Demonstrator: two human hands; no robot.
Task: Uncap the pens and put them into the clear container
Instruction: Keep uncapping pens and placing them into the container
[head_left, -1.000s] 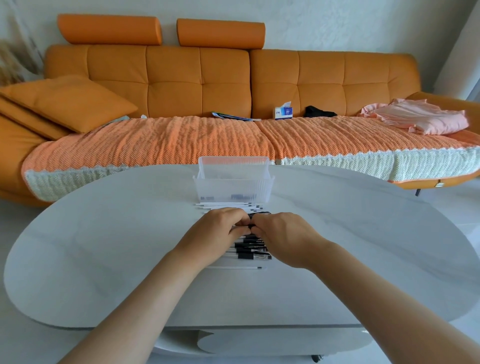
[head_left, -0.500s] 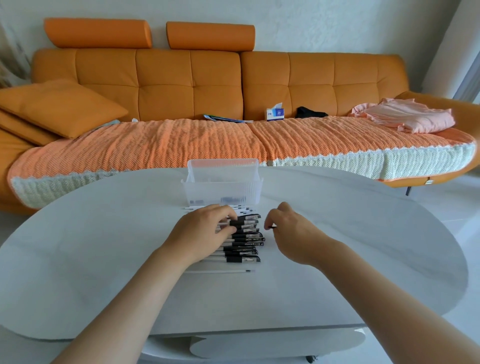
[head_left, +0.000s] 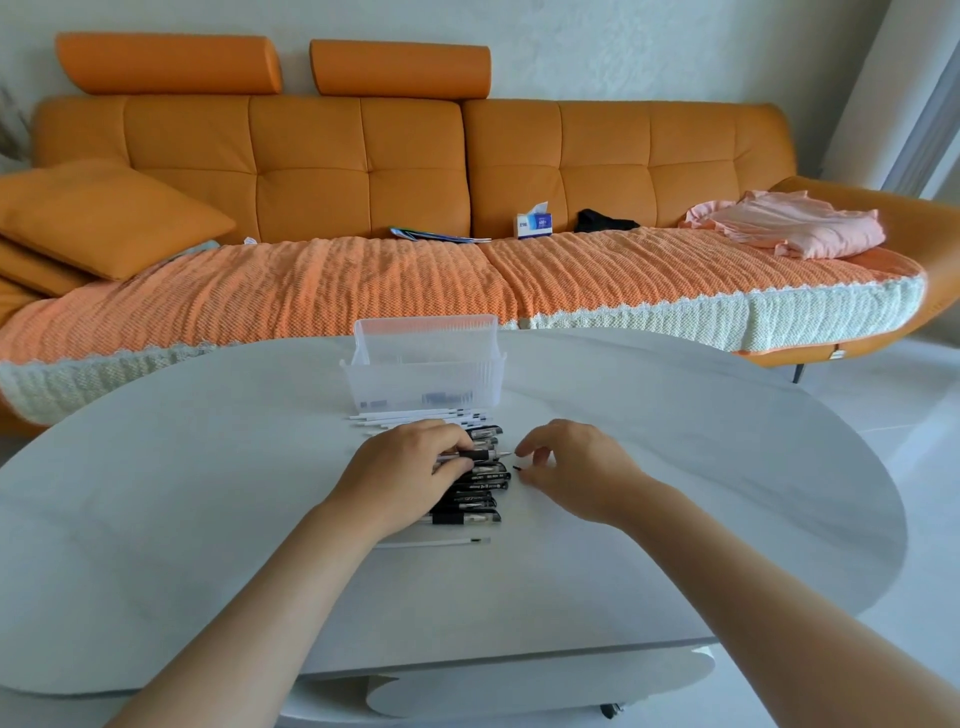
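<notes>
One pen (head_left: 480, 456), tip bared, is gripped in the left hand (head_left: 410, 467) over the row of black pens (head_left: 475, 501) on the worktop (head_left: 208, 493); the right hand (head_left: 571, 467) pinches a small black cap (head_left: 517, 468) just beside it, and the clear container (head_left: 423, 374) stands just beyond

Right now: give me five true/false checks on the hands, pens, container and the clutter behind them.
1. The left hand grips a pen. True.
2. The clear container stands on the sofa. False: it stands on the table, just beyond the pens.
3. The gripped pen's bare tip points toward the right hand. True.
4. The right hand lies flat on the pile of pens. False: it is beside the pile, fingers curled, with a small black cap at its fingertips.
5. The tissue box is on the table. False: it is on the sofa.
</notes>
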